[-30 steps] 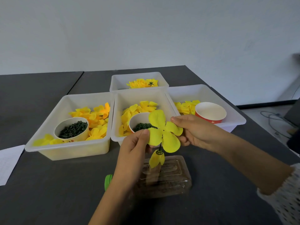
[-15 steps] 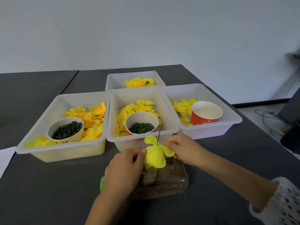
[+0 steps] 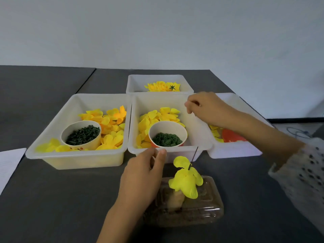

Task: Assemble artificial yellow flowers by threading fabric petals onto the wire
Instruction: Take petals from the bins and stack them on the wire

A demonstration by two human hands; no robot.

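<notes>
Neither hand grips anything: left hand loosely curled beside the yellow flower; right hand curled, empty, above the middle tray. Dark table, pale wall. Since a half-second ago both hands released the petals; flower stands on its wire over the clear container; right hand reached rearward.

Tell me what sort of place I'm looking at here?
Probably a small craft-assembly workbench: white bins of yellow fabric petals, paper cups of green parts, and a half-built flower on its wire, all on a dark table.
</notes>
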